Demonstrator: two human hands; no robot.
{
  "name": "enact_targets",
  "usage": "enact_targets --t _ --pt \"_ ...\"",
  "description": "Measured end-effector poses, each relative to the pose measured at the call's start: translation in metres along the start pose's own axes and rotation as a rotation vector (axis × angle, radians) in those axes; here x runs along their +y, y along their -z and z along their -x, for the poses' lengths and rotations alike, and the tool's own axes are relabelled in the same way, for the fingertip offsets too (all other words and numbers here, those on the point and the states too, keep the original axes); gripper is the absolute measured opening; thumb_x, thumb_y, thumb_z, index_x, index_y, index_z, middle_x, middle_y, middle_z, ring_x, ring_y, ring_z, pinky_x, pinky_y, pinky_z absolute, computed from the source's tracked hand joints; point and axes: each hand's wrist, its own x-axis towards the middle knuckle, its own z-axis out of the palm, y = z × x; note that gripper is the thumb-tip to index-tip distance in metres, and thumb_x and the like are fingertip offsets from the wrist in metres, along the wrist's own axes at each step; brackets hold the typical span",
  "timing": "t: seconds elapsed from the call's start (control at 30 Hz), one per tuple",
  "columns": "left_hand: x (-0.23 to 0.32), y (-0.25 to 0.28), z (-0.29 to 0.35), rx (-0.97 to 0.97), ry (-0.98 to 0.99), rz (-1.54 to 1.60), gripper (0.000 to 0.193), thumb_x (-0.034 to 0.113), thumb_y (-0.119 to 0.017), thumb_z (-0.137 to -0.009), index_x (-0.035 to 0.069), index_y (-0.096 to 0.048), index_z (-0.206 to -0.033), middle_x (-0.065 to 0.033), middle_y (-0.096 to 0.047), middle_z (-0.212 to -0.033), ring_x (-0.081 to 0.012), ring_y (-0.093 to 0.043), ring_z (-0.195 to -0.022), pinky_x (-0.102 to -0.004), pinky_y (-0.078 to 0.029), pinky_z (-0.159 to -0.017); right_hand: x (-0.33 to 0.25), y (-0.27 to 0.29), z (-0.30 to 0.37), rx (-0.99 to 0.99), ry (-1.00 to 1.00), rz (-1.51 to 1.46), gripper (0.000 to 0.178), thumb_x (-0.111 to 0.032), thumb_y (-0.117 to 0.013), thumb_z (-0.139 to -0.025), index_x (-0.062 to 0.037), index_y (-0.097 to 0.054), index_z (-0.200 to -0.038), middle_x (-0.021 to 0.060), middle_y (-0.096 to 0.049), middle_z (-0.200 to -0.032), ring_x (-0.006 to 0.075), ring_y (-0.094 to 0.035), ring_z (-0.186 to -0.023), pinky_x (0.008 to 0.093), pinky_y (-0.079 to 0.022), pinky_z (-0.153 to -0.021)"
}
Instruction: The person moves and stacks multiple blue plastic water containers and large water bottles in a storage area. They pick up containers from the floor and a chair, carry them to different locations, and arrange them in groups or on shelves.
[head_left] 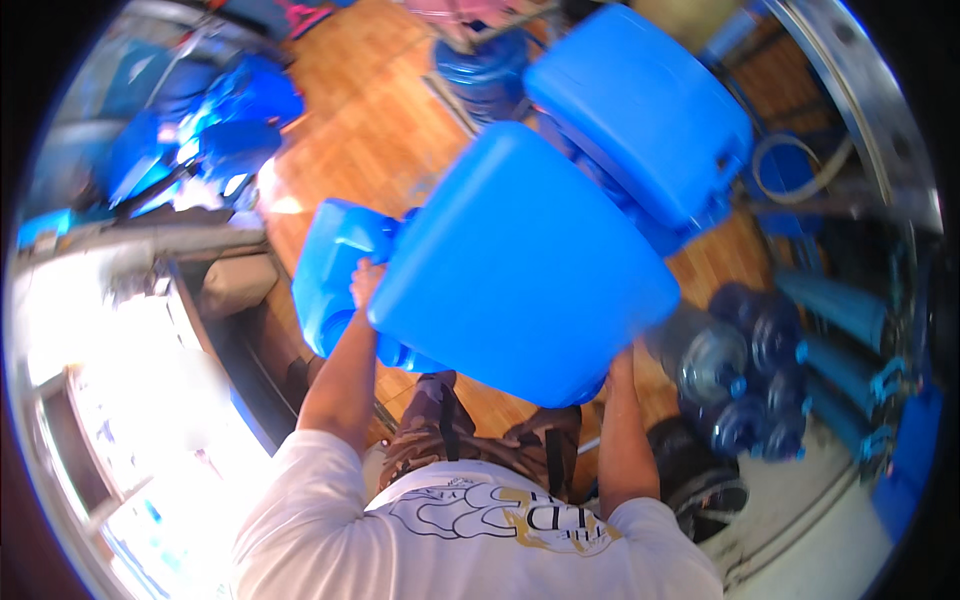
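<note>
A large blue plastic container (520,270) is in front of me, tilted, its broad smooth face turned up. My left hand (367,284) is closed at its left edge, between it and a smaller blue jerrycan (322,285) on the left. Which of the two the fingers grip is partly hidden. At the lower right edge of the large container is my right hand (622,372), pressed against its side, with the fingers mostly behind it. Another blue container (650,110) stands just beyond, to the right.
Several clear blue water bottles (735,365) lie at the right, near blue tubular pieces (835,310). A large water bottle (485,70) stands farther off on the wood-look floor (345,90). Blue items (235,120) are heaped at far left; a bright white counter (150,400) is nearer.
</note>
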Motion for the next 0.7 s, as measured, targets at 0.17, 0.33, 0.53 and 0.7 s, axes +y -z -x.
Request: enact_targets --t 0.17,0.33,0.53,0.7 --pt "0.01 0.002 0.016 -0.05 0.015 0.107 0.031 0.035 -0.056 -0.091 0.023 -0.072 -0.115 -0.0162 -0.047 -0.132 -0.0393 -0.051 -0.119 -0.052 -0.047 -0.097 0.035 0.018 -0.088 -0.033 -0.009 0.633 0.037 -0.029 -0.062 -0.09 -0.0014 -0.067 -0.114 0.0133 -0.067 -0.113 0.0261 -0.066 -0.094 0.0406 -0.053 -0.078" --pt "-0.001 0.003 0.033 -0.124 0.036 0.119 0.033 0.03 -0.061 -0.088 0.025 -0.072 -0.118 -0.0169 -0.045 -0.136 -0.0397 -0.05 -0.122 -0.0513 -0.044 -0.101 0.066 0.045 -0.074 0.205 0.306 1.188 0.036 -0.031 -0.063 -0.09 0.0 -0.069 -0.108 0.014 -0.068 -0.103 0.03 -0.067 -0.084 0.0421 -0.054 -0.073" --pt "-0.008 0.007 0.041 -0.213 0.151 0.194 0.051 0.043 -0.072 -0.076 0.023 -0.071 -0.122 -0.0179 -0.045 -0.137 -0.0397 -0.049 -0.123 -0.0505 -0.043 -0.103 0.071 0.024 -0.033 0.584 0.271 1.24 0.035 -0.032 -0.063 -0.091 -0.0001 -0.07 -0.103 0.0113 -0.069 -0.089 0.0316 -0.066 -0.071 0.0426 -0.052 -0.063" --pt "-0.009 0.012 0.051 -0.246 0.16 0.269 0.058 0.048 -0.076 -0.068 0.019 -0.072 -0.118 -0.0177 -0.047 -0.134 -0.0399 -0.049 -0.122 -0.0495 -0.043 -0.103 0.056 0.023 -0.053 0.497 0.136 1.109 0.035 -0.033 -0.063 -0.092 -0.0006 -0.069 -0.105 0.0101 -0.069 -0.087 0.0306 -0.065 -0.069 0.0418 -0.052 -0.062"
